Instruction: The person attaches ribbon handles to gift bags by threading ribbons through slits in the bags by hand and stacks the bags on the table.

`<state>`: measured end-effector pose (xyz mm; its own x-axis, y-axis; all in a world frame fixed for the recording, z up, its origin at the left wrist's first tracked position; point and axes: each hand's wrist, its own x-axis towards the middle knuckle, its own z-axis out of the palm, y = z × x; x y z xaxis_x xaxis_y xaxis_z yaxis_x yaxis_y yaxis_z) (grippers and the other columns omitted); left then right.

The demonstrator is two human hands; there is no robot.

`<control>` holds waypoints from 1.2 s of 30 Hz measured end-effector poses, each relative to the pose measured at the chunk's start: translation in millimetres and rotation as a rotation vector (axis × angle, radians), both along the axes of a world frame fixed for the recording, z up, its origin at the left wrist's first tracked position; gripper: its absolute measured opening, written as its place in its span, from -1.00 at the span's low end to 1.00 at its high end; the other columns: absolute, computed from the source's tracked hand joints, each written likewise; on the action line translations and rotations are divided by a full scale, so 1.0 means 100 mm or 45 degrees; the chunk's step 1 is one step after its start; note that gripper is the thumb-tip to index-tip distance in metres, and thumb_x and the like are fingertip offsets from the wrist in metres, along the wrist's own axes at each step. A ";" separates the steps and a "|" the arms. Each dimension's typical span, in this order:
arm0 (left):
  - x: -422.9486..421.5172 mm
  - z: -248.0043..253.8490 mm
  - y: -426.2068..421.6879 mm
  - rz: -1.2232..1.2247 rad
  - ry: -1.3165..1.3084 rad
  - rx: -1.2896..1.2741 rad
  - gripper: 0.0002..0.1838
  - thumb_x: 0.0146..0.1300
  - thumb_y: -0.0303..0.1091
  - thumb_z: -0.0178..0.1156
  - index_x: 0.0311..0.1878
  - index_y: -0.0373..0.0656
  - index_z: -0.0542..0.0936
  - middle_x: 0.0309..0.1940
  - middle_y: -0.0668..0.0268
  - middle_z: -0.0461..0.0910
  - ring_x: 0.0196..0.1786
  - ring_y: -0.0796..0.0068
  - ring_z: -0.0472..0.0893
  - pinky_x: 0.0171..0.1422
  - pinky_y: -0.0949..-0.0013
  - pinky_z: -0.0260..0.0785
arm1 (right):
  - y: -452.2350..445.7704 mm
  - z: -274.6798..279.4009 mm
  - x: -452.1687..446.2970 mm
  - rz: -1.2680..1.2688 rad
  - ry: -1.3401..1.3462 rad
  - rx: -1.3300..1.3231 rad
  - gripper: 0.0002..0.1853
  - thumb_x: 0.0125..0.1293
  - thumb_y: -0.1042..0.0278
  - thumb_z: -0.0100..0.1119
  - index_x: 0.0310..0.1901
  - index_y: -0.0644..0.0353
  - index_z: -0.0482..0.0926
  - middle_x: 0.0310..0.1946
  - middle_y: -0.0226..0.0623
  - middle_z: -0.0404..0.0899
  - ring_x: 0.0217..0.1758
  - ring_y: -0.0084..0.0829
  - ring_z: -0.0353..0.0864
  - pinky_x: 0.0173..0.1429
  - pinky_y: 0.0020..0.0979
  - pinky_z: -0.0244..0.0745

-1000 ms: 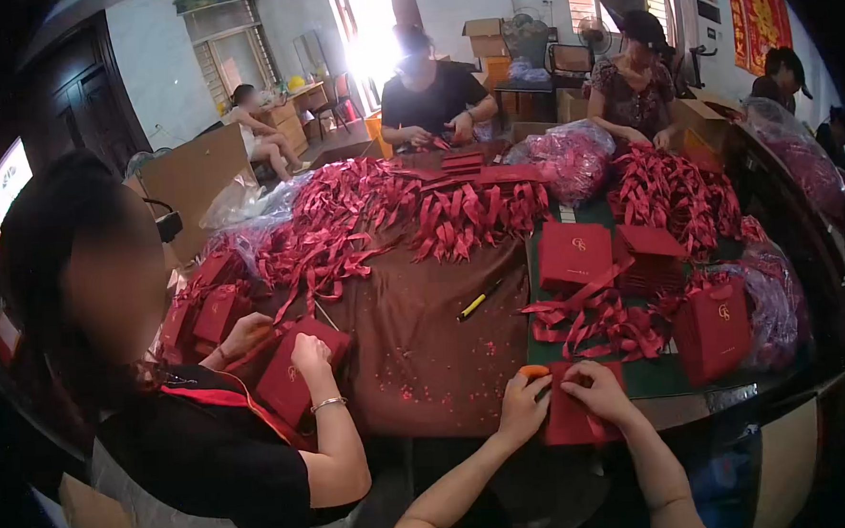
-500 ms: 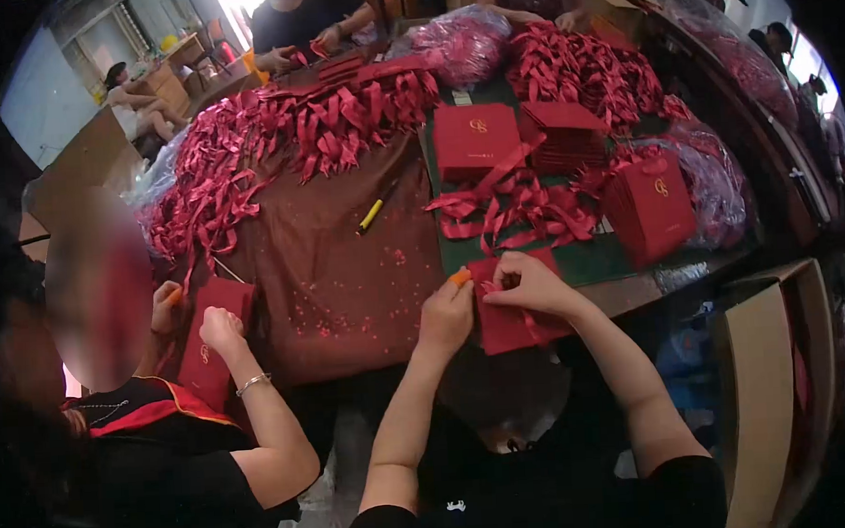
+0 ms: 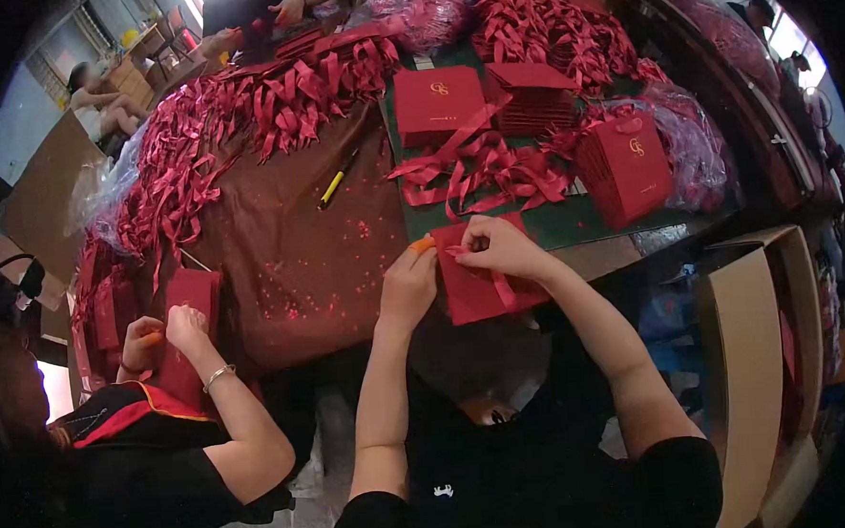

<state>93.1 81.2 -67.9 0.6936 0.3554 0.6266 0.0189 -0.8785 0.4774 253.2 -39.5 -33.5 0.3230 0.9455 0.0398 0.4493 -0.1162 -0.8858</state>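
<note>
A red paper gift bag lies at the table's front edge before me. My left hand, an orange cover on one fingertip, grips the bag's upper left edge with fingers closed. My right hand rests over the bag, thumb and forefinger pinching a red ribbon near its top. Part of that ribbon hangs down across the bag's face. Just beyond the bag, loose red ribbons lie in a tangle.
Stacked red bags and leaning bags stand farther back. A yellow-black cutter lies on brown cloth. Ribbon heaps cover the far left. A co-worker's hand works over another bag at left. A cardboard box stands right.
The view has shifted, so the table and my hands sit a little farther left and higher. My left hand stays at the bag's edge; my right keeps pinching the ribbon.
</note>
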 end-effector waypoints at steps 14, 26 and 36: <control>-0.23 0.01 0.23 0.296 -0.075 0.052 -0.90 0.22 -0.47 0.24 -0.22 -0.24 0.62 -0.20 0.19 0.63 -0.24 0.25 0.66 -0.18 0.31 0.53 | -0.02 -0.02 -0.05 -0.043 -0.022 0.059 -0.71 0.07 0.26 0.41 -0.47 0.25 0.49 -0.41 -0.29 0.39 -0.34 -0.34 0.47 -0.24 -0.34 0.36; -0.27 0.15 0.19 0.743 -0.073 0.225 -0.62 0.22 -0.57 0.16 0.14 -0.19 0.54 0.07 0.09 0.51 0.13 0.03 0.47 0.22 0.13 0.31 | -0.04 -0.06 -0.03 0.062 -0.156 0.149 -0.76 0.00 0.29 0.44 -0.49 0.20 0.54 -0.40 -0.33 0.46 -0.17 -0.33 0.44 -0.03 -0.32 0.36; -0.05 0.09 -0.34 0.117 0.357 0.207 -0.51 0.33 -0.26 0.05 0.28 -0.25 0.37 0.25 0.09 0.39 0.38 0.19 0.30 0.50 -0.02 -0.08 | -0.20 0.15 -0.03 0.076 0.601 -0.064 -0.80 0.21 0.36 0.31 -0.28 0.34 0.60 -0.47 -0.38 0.62 -0.45 -0.62 0.56 -0.29 -0.52 0.47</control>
